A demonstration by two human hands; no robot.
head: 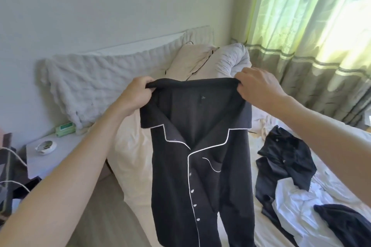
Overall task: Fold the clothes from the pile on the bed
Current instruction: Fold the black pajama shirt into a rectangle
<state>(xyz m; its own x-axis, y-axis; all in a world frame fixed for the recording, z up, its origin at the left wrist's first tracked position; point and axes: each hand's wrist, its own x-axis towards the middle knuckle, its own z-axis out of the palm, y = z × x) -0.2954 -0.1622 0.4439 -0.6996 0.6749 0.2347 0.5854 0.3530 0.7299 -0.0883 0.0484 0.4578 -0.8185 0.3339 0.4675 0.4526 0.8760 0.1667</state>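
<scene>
A: The person is holding up a black pyjama shirt (200, 166) in mid-air over the bed (132, 146), both arms stretched forward.

B: And the grip on each side? The left hand (138, 94) is pinching the left end of the collar, fingers curled round a bunched fold of the cloth. The right hand (259, 86) is pinching the right end the same way, fingertips hooked over the top edge.

A: So the collar is stretching taut between the two hands, and the shirt is hanging straight down from it, front facing us. White piping is running along the lapels, down the placket and across the chest pocket, and a row of pale buttons is showing down the front.

B: Over on the right, the pile of clothes (291, 182) is lying on the mattress: dark garments tangled with white ones, apart from the shirt.

A: Behind the shirt, cream and white pillows (196, 58) are leaning against the headboard, with a quilted white cover (100, 78) draped along it.

B: To the left, a bedside table (60, 158) is carrying a small white dish (46, 146) and a green packet (65, 128). Green curtains (311, 36) are glowing with sunlight at the right.
</scene>
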